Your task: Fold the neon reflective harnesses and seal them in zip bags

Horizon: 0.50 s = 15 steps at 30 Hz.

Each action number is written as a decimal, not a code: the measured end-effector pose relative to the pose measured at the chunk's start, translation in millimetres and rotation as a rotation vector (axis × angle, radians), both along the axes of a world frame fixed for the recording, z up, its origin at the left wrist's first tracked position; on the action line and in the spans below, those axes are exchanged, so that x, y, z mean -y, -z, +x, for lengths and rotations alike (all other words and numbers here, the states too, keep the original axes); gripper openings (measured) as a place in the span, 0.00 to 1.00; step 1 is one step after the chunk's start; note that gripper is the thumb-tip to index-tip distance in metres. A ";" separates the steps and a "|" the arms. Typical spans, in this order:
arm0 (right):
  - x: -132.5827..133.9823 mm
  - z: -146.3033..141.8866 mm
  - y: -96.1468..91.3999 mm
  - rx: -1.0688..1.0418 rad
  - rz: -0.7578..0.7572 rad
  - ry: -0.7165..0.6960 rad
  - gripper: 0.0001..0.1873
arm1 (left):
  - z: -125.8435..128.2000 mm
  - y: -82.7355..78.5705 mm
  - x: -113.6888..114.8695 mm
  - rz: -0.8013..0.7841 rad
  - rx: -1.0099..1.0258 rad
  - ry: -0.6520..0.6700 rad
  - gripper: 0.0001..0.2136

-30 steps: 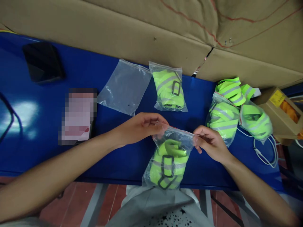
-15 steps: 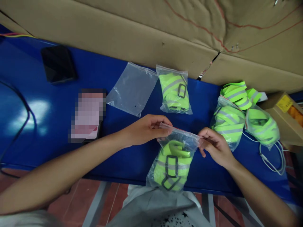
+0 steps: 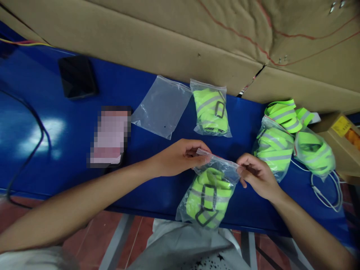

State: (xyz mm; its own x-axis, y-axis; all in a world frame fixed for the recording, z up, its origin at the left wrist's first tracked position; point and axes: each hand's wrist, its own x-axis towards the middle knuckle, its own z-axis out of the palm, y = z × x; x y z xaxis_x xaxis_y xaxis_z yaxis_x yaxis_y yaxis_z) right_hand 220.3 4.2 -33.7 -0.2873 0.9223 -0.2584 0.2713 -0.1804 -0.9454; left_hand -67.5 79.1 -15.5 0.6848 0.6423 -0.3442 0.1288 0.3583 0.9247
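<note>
My left hand point(image 3: 181, 156) pinches the left end of the top edge of a clear zip bag point(image 3: 209, 191). My right hand point(image 3: 257, 175) pinches the right end of the same edge. The bag hangs between them over the near edge of the blue table point(image 3: 70, 150). Inside it is a folded neon-green reflective strap with black buckles. An empty clear bag point(image 3: 163, 107) lies flat beyond my left hand. Beside that lies a filled bag point(image 3: 211, 108) with another green strap.
Two more bagged straps point(image 3: 274, 148) point(image 3: 315, 152) and a loose rolled strap point(image 3: 282, 110) sit at the right, over a white cable point(image 3: 327, 187). A cardboard box point(image 3: 341, 137) stands far right. A black pad point(image 3: 77, 77), a blurred card point(image 3: 111, 137), a dark cable point(image 3: 33, 150) lie left. Cardboard sheets point(image 3: 168, 41) back the table.
The view has shifted, so everything sits further right in the picture. Both hands keep their pinch on the bag's top edge, with the left fingers slid slightly along it.
</note>
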 end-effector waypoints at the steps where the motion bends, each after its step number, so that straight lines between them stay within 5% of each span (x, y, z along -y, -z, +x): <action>1: -0.1 0.2 0.0 0.003 -0.004 -0.005 0.11 | 0.0 0.0 0.2 0.005 -0.001 -0.003 0.12; 15: -0.4 -7.1 -1.7 0.010 0.035 0.012 0.09 | -0.4 2.1 1.2 0.074 -0.018 0.032 0.13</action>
